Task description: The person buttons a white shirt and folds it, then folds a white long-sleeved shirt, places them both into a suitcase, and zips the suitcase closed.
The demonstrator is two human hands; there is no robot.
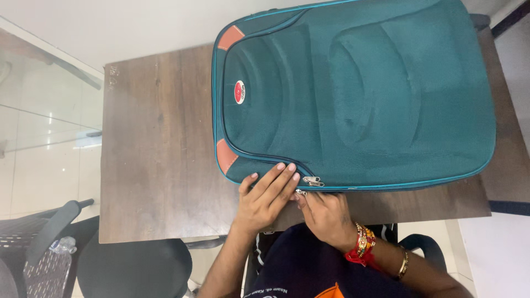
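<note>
Two hands work at the counter's (160, 165) near edge: the left hand (266, 197) lies flat and open on the teal suitcase (359, 94), while the right hand (327, 216) pinches a zipper pull (301, 192). Zipping looks underway; next needs a steady pull along the seam.

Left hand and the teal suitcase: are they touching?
Touching. The head view shows the left hand lying flat with its fingers pressed on the teal suitcase near its lower edge, beside the zipper pulls.
</note>
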